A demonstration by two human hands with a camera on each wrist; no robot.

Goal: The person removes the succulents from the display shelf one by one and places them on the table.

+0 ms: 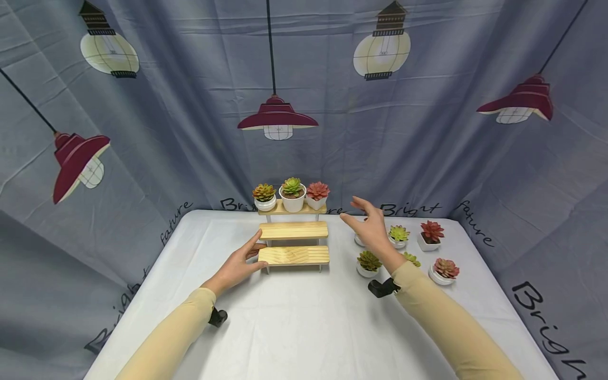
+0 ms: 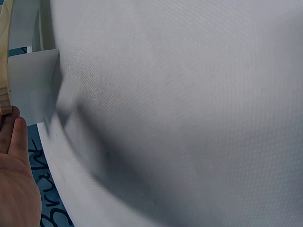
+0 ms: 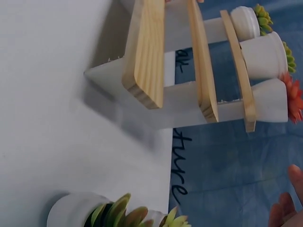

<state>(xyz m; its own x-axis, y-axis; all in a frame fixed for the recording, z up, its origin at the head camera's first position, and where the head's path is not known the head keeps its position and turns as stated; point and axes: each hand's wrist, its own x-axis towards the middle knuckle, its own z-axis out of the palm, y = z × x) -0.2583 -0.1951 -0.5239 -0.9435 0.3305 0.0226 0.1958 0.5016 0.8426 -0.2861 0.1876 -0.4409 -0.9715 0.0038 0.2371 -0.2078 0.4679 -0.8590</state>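
Observation:
A three-tier wooden plant stand [image 1: 294, 255] with white supports stands toward the back of the table. My left hand [image 1: 236, 268] touches its left end, thumb at the lowest board and fingers reaching toward the middle one. In the left wrist view, straight fingers [image 2: 19, 139] meet the board's end. On the top tier sit an orange-green succulent [image 1: 264, 195], a larger green succulent [image 1: 292, 194] and a red succulent [image 1: 317, 194], all in white pots. My right hand [image 1: 372, 229] hovers right of the stand, thumb and fingers spread, holding nothing.
Right of the stand are several potted succulents: a dark green one [image 1: 368, 263], a light green one [image 1: 398, 235], a dark red one [image 1: 430, 235] and a pinkish one [image 1: 444, 271]. The right arm partly hides others. A grey-blue curtain [image 1: 199, 158] surrounds the white table [image 1: 294, 327].

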